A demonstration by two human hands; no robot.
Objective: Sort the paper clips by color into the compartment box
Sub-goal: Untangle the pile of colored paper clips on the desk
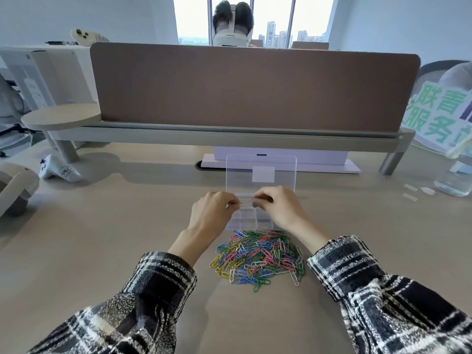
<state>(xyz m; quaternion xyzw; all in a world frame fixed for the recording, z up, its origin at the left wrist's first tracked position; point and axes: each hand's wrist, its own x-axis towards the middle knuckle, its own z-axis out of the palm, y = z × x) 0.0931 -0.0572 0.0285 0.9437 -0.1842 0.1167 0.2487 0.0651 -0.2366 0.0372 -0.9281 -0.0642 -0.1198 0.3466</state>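
Observation:
A clear plastic compartment box [251, 222] lies on the desk with its lid [260, 172] standing open behind it. Its compartments look empty. In front of the box is a loose pile of paper clips [258, 256] in yellow, green, blue, pink and white. My left hand [213, 213] and my right hand [277, 206] are both held over the box. Between their fingertips they pinch thin pale paper clips [246, 202], one hand at each end. How many clips they hold is too small to tell.
A brown desk divider [255, 88] on a raised shelf runs across the back, with a person seated behind it. A white flat device [281, 162] lies under the shelf. A water bottle [454, 180] stands at the far right, and a white controller [60, 171] lies at the left.

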